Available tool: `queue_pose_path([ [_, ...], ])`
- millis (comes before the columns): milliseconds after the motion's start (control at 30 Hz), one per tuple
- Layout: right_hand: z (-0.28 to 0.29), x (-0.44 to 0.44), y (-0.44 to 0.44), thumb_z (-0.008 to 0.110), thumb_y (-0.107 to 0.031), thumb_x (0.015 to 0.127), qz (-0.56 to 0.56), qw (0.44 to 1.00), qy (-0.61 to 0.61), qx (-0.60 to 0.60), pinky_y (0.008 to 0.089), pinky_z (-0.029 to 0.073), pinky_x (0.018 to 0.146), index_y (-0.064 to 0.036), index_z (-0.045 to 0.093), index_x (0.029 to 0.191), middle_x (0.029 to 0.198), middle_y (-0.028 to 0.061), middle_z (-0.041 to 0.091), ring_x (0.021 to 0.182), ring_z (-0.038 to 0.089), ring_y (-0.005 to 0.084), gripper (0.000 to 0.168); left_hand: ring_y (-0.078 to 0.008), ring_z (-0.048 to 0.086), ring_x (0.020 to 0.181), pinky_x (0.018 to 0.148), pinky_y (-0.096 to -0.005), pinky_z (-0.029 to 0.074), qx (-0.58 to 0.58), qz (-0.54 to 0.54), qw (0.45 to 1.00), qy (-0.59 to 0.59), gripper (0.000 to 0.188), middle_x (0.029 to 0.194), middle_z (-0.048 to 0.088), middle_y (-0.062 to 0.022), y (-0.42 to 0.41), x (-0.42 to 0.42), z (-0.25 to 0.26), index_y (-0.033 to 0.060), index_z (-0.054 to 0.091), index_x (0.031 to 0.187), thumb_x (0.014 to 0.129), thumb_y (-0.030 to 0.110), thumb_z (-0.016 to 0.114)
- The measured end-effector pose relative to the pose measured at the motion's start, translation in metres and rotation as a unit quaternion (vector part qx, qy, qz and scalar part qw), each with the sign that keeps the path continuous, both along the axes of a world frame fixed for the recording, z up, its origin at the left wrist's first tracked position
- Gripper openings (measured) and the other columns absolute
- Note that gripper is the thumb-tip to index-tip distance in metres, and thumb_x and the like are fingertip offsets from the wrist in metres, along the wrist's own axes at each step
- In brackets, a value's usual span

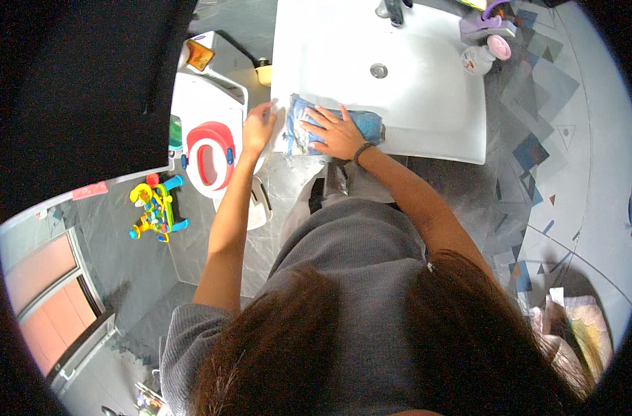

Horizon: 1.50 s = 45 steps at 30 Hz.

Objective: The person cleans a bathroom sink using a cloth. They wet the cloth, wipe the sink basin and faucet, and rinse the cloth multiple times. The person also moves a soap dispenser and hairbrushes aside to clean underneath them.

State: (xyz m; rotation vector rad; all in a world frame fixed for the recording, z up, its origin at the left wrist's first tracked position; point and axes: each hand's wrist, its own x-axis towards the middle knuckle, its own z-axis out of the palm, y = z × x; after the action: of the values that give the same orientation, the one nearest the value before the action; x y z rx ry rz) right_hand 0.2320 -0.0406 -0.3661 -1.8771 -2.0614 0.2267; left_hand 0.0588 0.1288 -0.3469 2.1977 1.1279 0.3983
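Note:
A folded blue patterned cloth point(369, 124) lies on the front left rim of the white washbasin point(435, 143). My right hand point(337, 132) rests flat on it with the fingers spread; a dark band circles the wrist. My left hand point(259, 127) is just left of the basin's edge, fingers loosely bent, with nothing seen in it. A metal drain point(379, 70) sits in the basin floor, and the faucet point(395, 13) stands at the back.
A pink-capped pump bottle point(477, 60) stands on the basin's right rim. Left of the basin are a toilet with a red and white child's seat point(210, 156) and a colourful plastic toy point(157, 208). A patterned fabric point(586, 333) hangs at the lower right.

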Motion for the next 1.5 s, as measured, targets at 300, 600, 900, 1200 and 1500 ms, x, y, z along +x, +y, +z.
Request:
queue_pose_path([
  [300, 0.006, 0.050, -0.101, 0.051, -0.044, 0.084, -0.105, 0.992, -0.068, -0.033, 0.0557, 0.016, 0.106, -0.024, 0.036, 0.135, 0.144, 0.0011, 0.030, 0.133, 0.023, 0.0228, 0.057, -0.0340, 0.057, 0.090, 0.080, -0.0383, 0.045, 0.087, -0.031, 0.994, -0.065, 0.024, 0.095, 0.060, -0.0186, 0.009, 0.034, -0.001, 0.0063, 0.062, 0.101, 0.078, 0.014, 0.061],
  [600, -0.005, 0.185, -0.250, 0.046, -0.033, 0.090, -0.358, 0.918, -0.164, -0.046, 0.0536, 0.019, 0.105, -0.022, 0.032, 0.139, 0.145, 0.0029, 0.029, 0.135, 0.023, 0.0254, 0.052, -0.0277, 0.059, 0.080, 0.069, -0.0329, 0.048, 0.094, -0.038, 0.994, -0.037, 0.021, 0.095, 0.061, -0.0165, 0.021, 0.046, -0.005, 0.0061, 0.065, 0.098, 0.080, 0.016, 0.060],
  [900, -0.014, 0.094, -0.162, 0.044, -0.030, 0.090, -0.447, 0.888, -0.069, -0.080, 0.0527, 0.020, 0.103, -0.014, 0.042, 0.130, 0.143, 0.0042, 0.032, 0.133, 0.026, 0.0269, 0.043, -0.0243, 0.061, 0.088, 0.080, -0.0327, 0.046, 0.028, 0.000, 0.998, -0.056, 0.018, 0.096, 0.064, -0.0135, 0.023, 0.008, -0.008, 0.0035, 0.065, 0.098, 0.083, 0.012, 0.058],
  [1200, -0.001, 0.047, -0.127, 0.052, -0.027, 0.086, -0.274, 0.961, 0.043, 0.018, 0.0471, 0.027, 0.102, -0.012, 0.053, 0.119, 0.133, 0.0056, 0.044, 0.125, 0.037, 0.0247, 0.036, -0.0217, 0.060, 0.090, 0.076, -0.0308, 0.048, -0.009, -0.035, 0.996, -0.084, 0.017, 0.096, 0.064, -0.0118, 0.020, 0.036, -0.015, 0.0040, 0.065, 0.097, 0.085, 0.012, 0.056],
  [1500, -0.012, 0.157, -0.259, 0.045, -0.029, 0.090, -0.480, 0.865, -0.149, -0.016, 0.0475, 0.028, 0.101, -0.013, 0.047, 0.129, 0.139, 0.0088, 0.038, 0.129, 0.033, 0.0264, 0.043, -0.0215, 0.062, 0.085, 0.077, -0.0312, 0.047, 0.005, 0.040, 0.996, -0.076, 0.020, 0.092, 0.065, -0.0123, 0.036, 0.009, 0.001, 0.0042, 0.064, 0.098, 0.084, 0.016, 0.058],
])
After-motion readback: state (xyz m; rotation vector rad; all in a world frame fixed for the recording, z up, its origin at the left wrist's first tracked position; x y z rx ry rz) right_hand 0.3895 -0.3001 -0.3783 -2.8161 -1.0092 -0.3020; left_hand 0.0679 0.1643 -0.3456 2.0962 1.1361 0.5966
